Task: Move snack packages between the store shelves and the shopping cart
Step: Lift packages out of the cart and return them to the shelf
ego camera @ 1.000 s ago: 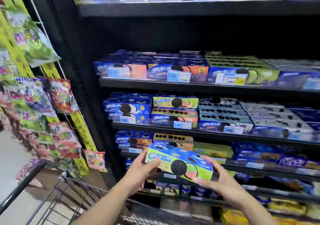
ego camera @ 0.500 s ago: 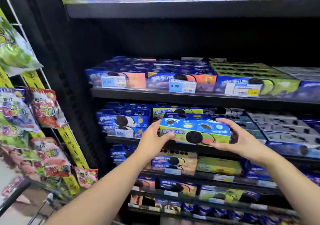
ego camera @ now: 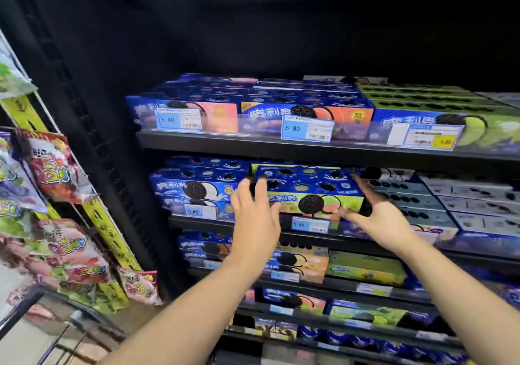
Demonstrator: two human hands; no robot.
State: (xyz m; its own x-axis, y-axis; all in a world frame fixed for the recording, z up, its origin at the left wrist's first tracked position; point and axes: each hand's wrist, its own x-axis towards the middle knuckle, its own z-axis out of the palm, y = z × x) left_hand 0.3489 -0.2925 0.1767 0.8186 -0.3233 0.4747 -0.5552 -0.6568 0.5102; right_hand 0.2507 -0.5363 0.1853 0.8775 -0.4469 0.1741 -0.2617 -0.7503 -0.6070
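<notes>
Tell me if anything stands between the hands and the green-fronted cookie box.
Nothing visible does. The left hand and right hand flank the cookie box at its ends, fingers open; neighbouring boxes sit beside it, not between.

Found the fingertips of the left hand smeared by motion; cannot confirm contact with the cookie box. Cannot see the box's right end behind the right hand. Cannot read the price label beneath the box beyond a leading 6. Lost most of the shopping cart past the left and bottom edges. Noted candy bags cropped at left. Unable to make out print on packages on the lowest shelves.
</notes>
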